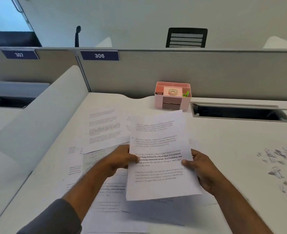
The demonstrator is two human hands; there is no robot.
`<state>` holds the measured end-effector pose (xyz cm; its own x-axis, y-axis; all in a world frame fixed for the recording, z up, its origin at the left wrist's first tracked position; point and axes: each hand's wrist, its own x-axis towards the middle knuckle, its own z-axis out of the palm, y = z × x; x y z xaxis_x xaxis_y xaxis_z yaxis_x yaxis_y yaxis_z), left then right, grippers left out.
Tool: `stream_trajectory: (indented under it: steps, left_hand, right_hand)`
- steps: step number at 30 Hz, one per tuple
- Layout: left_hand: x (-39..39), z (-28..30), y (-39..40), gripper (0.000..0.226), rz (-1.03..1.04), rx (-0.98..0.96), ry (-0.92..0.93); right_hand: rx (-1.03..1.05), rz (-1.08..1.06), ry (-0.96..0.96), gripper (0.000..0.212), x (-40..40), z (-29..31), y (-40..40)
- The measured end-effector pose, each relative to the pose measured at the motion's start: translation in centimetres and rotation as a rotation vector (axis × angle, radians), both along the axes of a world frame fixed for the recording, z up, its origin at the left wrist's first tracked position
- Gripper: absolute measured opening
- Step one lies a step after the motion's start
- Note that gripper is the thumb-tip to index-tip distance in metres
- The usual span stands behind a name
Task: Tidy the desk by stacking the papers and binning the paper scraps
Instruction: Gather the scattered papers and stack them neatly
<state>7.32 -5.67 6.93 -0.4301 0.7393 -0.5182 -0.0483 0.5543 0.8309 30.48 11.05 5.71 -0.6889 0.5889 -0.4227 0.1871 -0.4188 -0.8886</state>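
Both hands, left hand (120, 159) and right hand (200, 168), grip a white printed paper sheet (159, 154) above the white desk (232, 141); torn paper scraps (276, 166) lie right, grey divider wall (223, 73) behind

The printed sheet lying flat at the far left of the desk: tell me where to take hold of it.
Take the far-left printed sheet by its near edge, coming from your side. It lies flat on the desk, so fingers must slide under an edge, and that edge lies closest. The left hand must first let go of the held sheet.
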Motion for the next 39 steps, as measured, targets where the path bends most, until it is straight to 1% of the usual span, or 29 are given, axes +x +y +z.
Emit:
stream_trajectory:
  steps: [2,3,5,6,8,9,10,12,13,14,15,17,20,22,23,27,30,32,34,37,39]
  left_hand:
    - [-2.0,-0.1,-0.6,0.019,-0.007,-0.095,0.044]
    - [-3.1,-0.3,-1.0,0.018,0.043,-0.123,0.072]
    - [-5.8,-0.9,-1.8,0.019,0.225,-0.148,0.167]
    - [-7.3,-1.4,-2.2,0.021,0.325,-0.158,0.253]
    - [-10.3,-2.5,-3.0,0.031,0.459,-0.236,0.449]
    - [-11.8,-3.0,-3.2,0.041,0.495,-0.302,0.517]
    - [-12.9,-3.3,-3.4,0.054,0.52,-0.378,0.546]
    - [-14.5,-3.8,-3.5,0.085,0.533,-0.556,0.533]
    - [-15.1,-4.1,-3.5,0.095,0.491,-0.647,0.551]
    - [-15.6,-4.5,-3.4,0.1,0.42,-0.725,0.596]
    - [-15.9,-4.9,-3.3,0.1,0.348,-0.783,0.65]
    - [-16.1,-5.4,-2.8,0.09,0.274,-0.822,0.704]
    - [-16.3,-5.6,-1.8,0.064,0.333,-0.776,0.596]
    - [-16.4,-5.5,-1.4,0.049,0.33,-0.757,0.581]
    - [-16.6,-5.4,-1.4,0.049,0.313,-0.766,0.577]
    - [-17.9,-5.4,-1.8,0.067,0.314,-0.672,0.48]
    - [-18.6,-5.5,-2.0,0.068,0.338,-0.652,0.443]
    - [-18.6,-5.9,-2.2,0.067,0.383,-0.674,0.472]
    - [-18.4,-6.2,-2.7,0.066,0.458,-0.652,0.571]
    - [-18.0,-6.6,-3.5,0.062,0.595,-0.398,0.653]
    - [-17.6,-6.4,-4.3,0.053,0.625,-0.284,0.716]
  right_hand:
    - [-0.013,-0.043,0.01,0.03,-0.8,-0.2,-0.1]
    - [-0.021,-0.07,0.018,0.03,-1.2,-0.3,-0.1]
    - [-0.032,-0.116,0.041,0.03,-1.8,-0.5,0.1]
    - [-0.035,-0.129,0.053,0.031,-2.1,-0.6,0.2]
    - [-0.036,-0.145,0.06,0.032,-2.6,-0.8,0.4]
    - [-0.034,-0.151,0.057,0.032,-2.9,-0.9,0.5]
    - [-0.03,-0.154,0.054,0.032,-3.2,-0.9,0.6]
    - [-0.024,-0.151,0.053,0.033,-4.0,-0.9,0.8]
    - [-0.022,-0.146,0.052,0.033,-4.4,-1.0,0.8]
    - [-0.018,-0.139,0.048,0.033,-4.8,-1.0,0.8]
    - [-0.011,-0.133,0.042,0.032,-5.2,-0.9,0.8]
    - [0.004,-0.124,0.031,0.032,-5.9,-0.9,0.8]
    - [0.006,-0.127,0.023,0.031,-6.6,-0.9,0.8]
    - [0.005,-0.139,0.013,0.032,-6.7,-1.0,0.7]
    - [0.006,-0.141,0.008,0.032,-6.7,-1.1,0.6]
    - [0.01,-0.144,-0.009,0.032,-6.7,-1.3,0.3]
    - [0.015,-0.138,-0.02,0.032,-6.5,-1.4,0.1]
    - [0.018,-0.134,-0.018,0.031,-6.3,-1.4,0.2]
    - [0.021,-0.138,-0.017,0.032,-6.0,-1.3,0.2]
    - [0.028,-0.154,-0.013,0.033,-5.6,-1.2,0.4]
    - [0.032,-0.159,-0.013,0.033,-5.2,-1.2,0.5]
